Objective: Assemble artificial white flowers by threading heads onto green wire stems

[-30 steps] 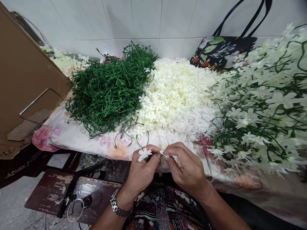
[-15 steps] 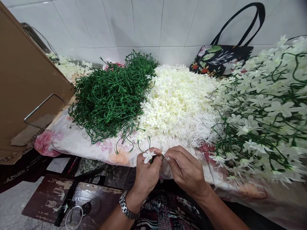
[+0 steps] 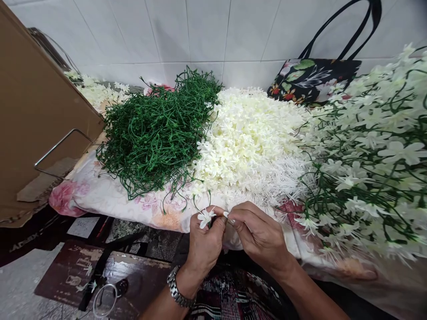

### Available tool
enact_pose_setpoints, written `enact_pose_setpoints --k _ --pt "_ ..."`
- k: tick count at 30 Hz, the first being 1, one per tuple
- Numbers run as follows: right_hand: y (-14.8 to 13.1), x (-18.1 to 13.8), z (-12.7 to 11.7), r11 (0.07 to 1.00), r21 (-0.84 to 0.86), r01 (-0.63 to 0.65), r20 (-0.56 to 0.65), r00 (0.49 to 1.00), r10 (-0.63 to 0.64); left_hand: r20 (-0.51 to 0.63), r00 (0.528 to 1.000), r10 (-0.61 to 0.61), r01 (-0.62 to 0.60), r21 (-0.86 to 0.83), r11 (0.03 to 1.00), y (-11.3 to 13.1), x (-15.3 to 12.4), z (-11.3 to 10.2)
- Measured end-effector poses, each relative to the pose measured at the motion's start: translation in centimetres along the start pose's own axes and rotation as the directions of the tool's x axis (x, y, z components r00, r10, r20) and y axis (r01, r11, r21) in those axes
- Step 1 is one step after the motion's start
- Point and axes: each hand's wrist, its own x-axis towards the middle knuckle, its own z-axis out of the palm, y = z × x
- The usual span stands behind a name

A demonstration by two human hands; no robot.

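Observation:
My left hand [image 3: 206, 240], with a metal watch on its wrist, is closed on a green artificial stem [image 3: 195, 204] that bears a white flower [image 3: 206, 218]. Close against it, my right hand [image 3: 258, 231] pinches a small white artificial blossom [image 3: 228, 216] between thumb and forefinger. The fingertips of both hands nearly meet, and the exact joint between stem and blossom is hidden. Just beyond the hands lie a heap of loose white blossoms [image 3: 243, 129] and, to its left, a tangled pile of green stems [image 3: 156, 138].
Finished-looking white sprays on green stems [image 3: 373, 178] fill the right side. A floral black bag [image 3: 310, 80] leans on the tiled wall. At left stands a cardboard box [image 3: 43, 111]. A flowered cloth [image 3: 110, 204] covers the table; a brown board [image 3: 133, 275] sits lower left.
The view has shifted slightly, so the bag and sprays sit a little farther right. Both hands keep nearly the same pose and grip.

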Motion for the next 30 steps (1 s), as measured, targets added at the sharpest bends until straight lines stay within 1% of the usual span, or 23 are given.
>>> enact_pose_setpoints --k 2,4,8,10,12,15,19,21,23,27,30 --pt "0.1 0.1 -0.1 1.000 0.005 0.003 0.012 1.000 -0.003 -0.010 1.000 -0.008 0.008 -0.003 1.000 0.0 0.0 0.0" --pt "0.2 0.1 -0.2 1.000 0.019 0.005 0.034 0.999 -0.005 0.015 1.000 -0.013 0.013 -0.006 1.000 0.2 0.1 -0.1" --pt "0.1 0.2 -0.9 0.997 0.071 -0.017 0.107 0.994 0.009 0.146 0.988 -0.049 0.055 -0.042 0.998 0.5 0.2 -0.5" --pt "-0.1 0.1 -1.5 0.994 0.103 -0.048 0.136 0.990 0.033 0.189 0.981 -0.037 0.050 -0.063 0.997 0.2 0.1 -0.8" --pt "-0.3 0.0 -2.2 0.988 0.124 -0.093 0.140 0.987 0.075 0.202 0.979 0.015 -0.003 -0.060 0.998 -0.2 0.0 -1.1" --pt "-0.7 -0.2 -2.9 0.984 0.108 -0.145 0.111 0.985 0.133 0.177 0.976 0.126 -0.128 -0.001 0.992 -0.7 -0.3 -1.4" --pt "-1.0 -0.2 -3.1 0.991 0.039 -0.125 0.097 0.988 0.121 0.156 0.955 0.251 -0.272 0.128 0.954 -0.3 -0.7 -1.4" --pt "-1.1 -0.1 -2.8 0.995 0.014 -0.098 0.114 0.989 0.096 0.185 0.928 0.323 -0.356 0.189 0.915 0.2 -0.8 -1.3" --pt "-1.1 -0.1 -2.5 0.997 0.003 -0.083 0.126 0.989 0.082 0.229 0.890 0.394 -0.444 0.244 0.862 0.6 -0.8 -1.3" --pt "-1.0 -0.2 -2.1 0.995 -0.016 -0.097 0.127 0.987 0.098 0.301 0.816 0.493 -0.574 0.333 0.748 0.9 -0.7 -1.3" --pt "-0.9 -0.2 -1.9 0.995 -0.059 -0.084 0.120 0.989 0.091 0.370 0.744 0.556 -0.667 0.374 0.644 0.6 -0.5 -1.5"
